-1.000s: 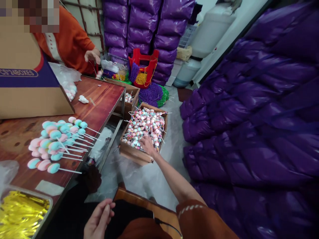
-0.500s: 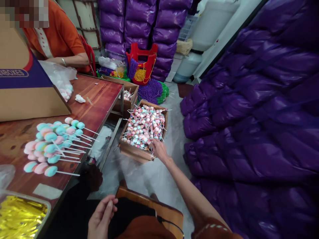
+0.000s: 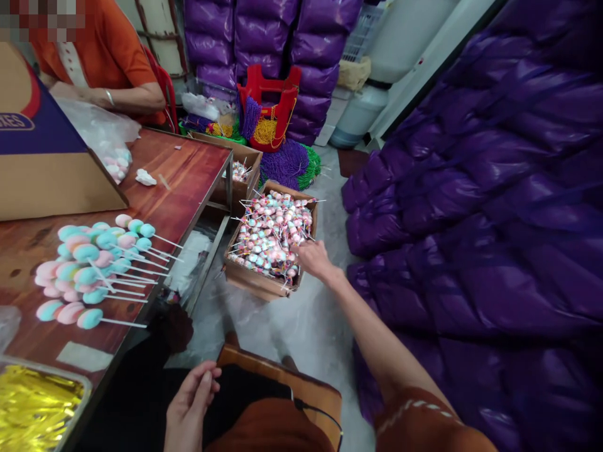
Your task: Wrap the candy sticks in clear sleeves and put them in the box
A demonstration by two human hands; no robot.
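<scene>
My right hand (image 3: 315, 258) reaches over the right edge of a cardboard box (image 3: 257, 285) on the floor. Its fingers point left and bend down onto the marshmallow sticks (image 3: 276, 223) heaped inside, pink, white and blue on white sticks. The fingertips are partly hidden among them, so a grip cannot be made out. Held low in front of my body, my left hand (image 3: 192, 402) has its fingers curled and the thumb against them, with nothing visible in it. On the table (image 3: 183, 169) to the left lies a pile of larger unwrapped marshmallow sticks (image 3: 89, 263).
A tray of gold twist ties (image 3: 40, 402) sits at the table's near corner. Behind a big carton (image 3: 56, 182), another person in orange (image 3: 127, 56) handles a plastic bag (image 3: 101, 129). Purple bundles (image 3: 471, 251) line the right side. Beads and a red stool (image 3: 268, 94) stand behind the box.
My right hand has moved slightly up and right along the box edge, its fingers now bent over the heap. My left hand stays nearly still. The view has shifted a little.
</scene>
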